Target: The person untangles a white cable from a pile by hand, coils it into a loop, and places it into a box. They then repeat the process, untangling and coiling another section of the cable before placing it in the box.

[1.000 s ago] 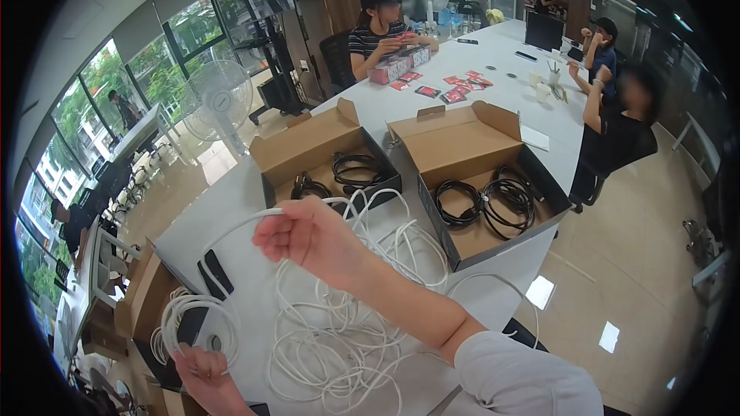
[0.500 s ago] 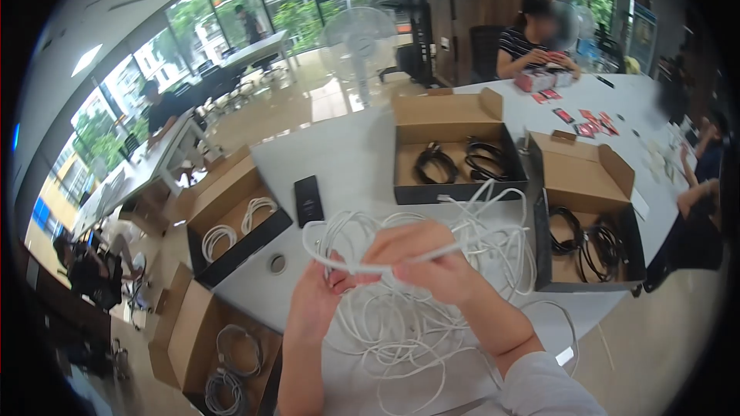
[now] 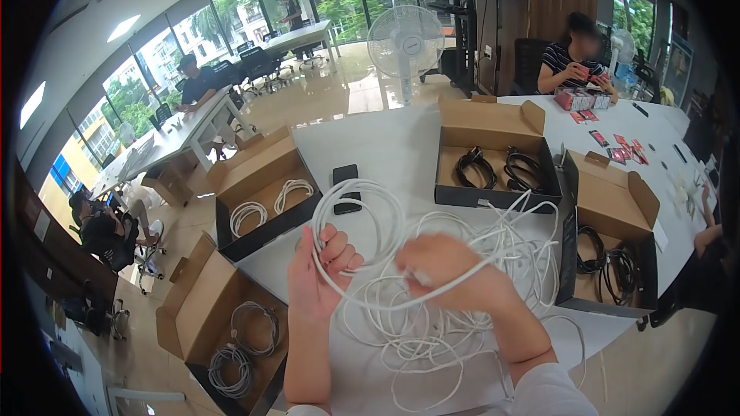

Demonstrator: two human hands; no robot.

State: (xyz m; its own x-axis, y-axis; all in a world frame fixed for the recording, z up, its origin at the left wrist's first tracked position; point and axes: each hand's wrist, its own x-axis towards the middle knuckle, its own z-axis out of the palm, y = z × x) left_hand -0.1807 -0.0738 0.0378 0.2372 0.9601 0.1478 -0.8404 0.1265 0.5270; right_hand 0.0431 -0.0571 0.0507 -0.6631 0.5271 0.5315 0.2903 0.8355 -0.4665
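Observation:
Several loops of white cable [image 3: 400, 219] stand upright in my left hand [image 3: 325, 266], whose fingers are curled round their lower left side. From these loops a length of the same cable runs right to my right hand [image 3: 451, 271], which is blurred, with its fingers bent at the cable. Below and to the right of both hands, a loose tangle of white cable [image 3: 416, 331] lies on the white table [image 3: 370, 135]. A black phone-like object [image 3: 346, 177] lies behind the coil and is partly covered by it.
Around the tangle are open boxes: one with white coils [image 3: 270, 219], one with grey coils [image 3: 200, 331], and two with black coils [image 3: 497, 192] [image 3: 609, 304]. Across the table a person [image 3: 566, 65] holds small red items. A fan [image 3: 406, 42] stands behind the table.
The loops in my left hand now stand up and show as a round coil. My right hand has moved a little away from my left. The camera view has shifted, so the scene sits further right.

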